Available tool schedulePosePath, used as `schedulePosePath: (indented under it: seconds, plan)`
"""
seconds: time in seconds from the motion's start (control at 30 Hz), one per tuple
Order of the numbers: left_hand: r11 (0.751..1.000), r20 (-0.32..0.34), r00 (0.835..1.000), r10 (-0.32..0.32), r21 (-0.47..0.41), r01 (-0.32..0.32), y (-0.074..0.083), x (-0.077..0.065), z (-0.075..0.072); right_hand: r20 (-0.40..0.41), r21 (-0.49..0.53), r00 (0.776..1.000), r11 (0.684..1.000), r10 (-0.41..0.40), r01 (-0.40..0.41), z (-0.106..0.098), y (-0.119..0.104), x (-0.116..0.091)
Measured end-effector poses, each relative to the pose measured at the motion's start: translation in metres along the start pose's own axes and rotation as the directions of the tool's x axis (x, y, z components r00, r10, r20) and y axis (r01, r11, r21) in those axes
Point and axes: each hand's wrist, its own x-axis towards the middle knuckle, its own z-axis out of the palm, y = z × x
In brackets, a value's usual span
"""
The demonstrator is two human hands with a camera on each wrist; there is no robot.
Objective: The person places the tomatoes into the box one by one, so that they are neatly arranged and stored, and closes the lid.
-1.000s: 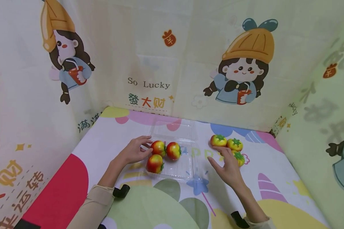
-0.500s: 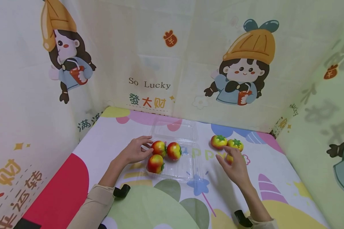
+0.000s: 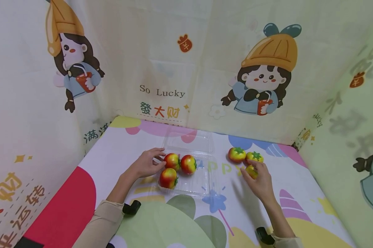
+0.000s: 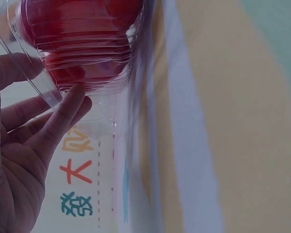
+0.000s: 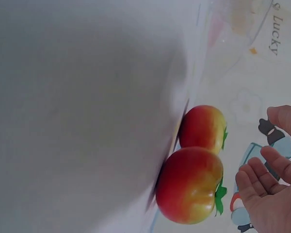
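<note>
While the right hand point(image 3: 261, 182), fingers parted, hangs by the nearest fruit point(image 3: 251, 172) on the surface point(image 3: 118, 148), an off-centre touch could roll it; whether the left hand point(image 3: 148, 162) grips the clear box point(image 3: 198, 181) is unclear.

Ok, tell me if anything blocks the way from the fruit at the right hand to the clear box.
Nothing visible does: past the thumb of the right hand, only flat printed cloth lies between that fruit and the clear box. The lid lies on the far side, the left hand at the left.
</note>
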Motion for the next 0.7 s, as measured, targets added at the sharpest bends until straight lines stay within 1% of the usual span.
schedulePosePath:
  seconds: [0.27,0.5,0.7]
  plan:
    - [1.000,0.002,1.000,-0.003,-0.002,0.003,0.000,0.000,0.000,0.051,-0.011,0.995,0.997,0.083,-0.083,-0.004,0.005,0.003]
    - [1.000,0.004,1.000,-0.015,0.006,0.015,0.000,-0.001,0.000,0.048,-0.024,0.993,0.994,0.103,-0.102,-0.006,0.011,0.006]
    - [1.000,-0.002,1.000,-0.007,0.009,0.007,0.000,-0.001,0.000,0.056,-0.044,0.991,0.992,0.121,-0.119,-0.008,0.016,0.009]
